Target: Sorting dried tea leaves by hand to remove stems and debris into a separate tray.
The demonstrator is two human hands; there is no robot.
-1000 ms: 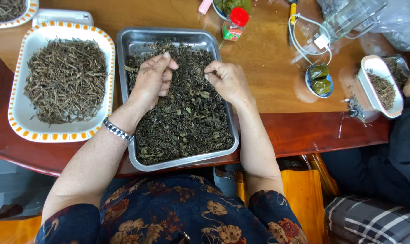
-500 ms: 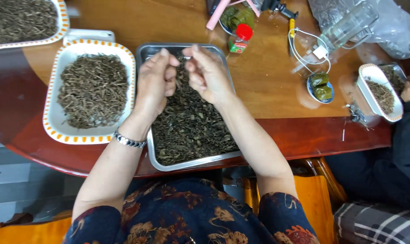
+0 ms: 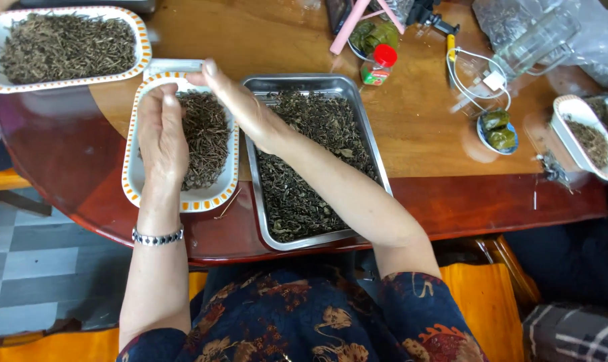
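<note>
My left hand (image 3: pixel 162 134) hovers flat over a white oval dish with an orange-dotted rim (image 3: pixel 132 181) that holds dried brown stems (image 3: pixel 209 137). Its fingers lie together and point away from me, with nothing seen in them. A silver bracelet (image 3: pixel 156 236) circles that wrist. My right hand (image 3: pixel 240 104) reaches left across the corner of a steel tray (image 3: pixel 384 184) full of dark dried leaves (image 3: pixel 317 134). Its fingertips sit over the far end of the white dish, close to my left hand. I cannot make out whether they pinch anything.
A second stem-filled orange-rimmed dish (image 3: pixel 143 50) sits at the far left. A red-capped bottle (image 3: pixel 379 64), a white cable (image 3: pixel 475 80), a glass jar (image 3: pixel 535 40), a small bowl of green pieces (image 3: pixel 498 131) and a small white dish (image 3: pixel 564 124) lie on the wooden table. Another person's dark clothing (image 3: pixel 585 268) fills the right.
Both hands have moved left from above the steel tray, where they met fingertip to fingertip, to above the white dish. The view has shifted with them.
</note>
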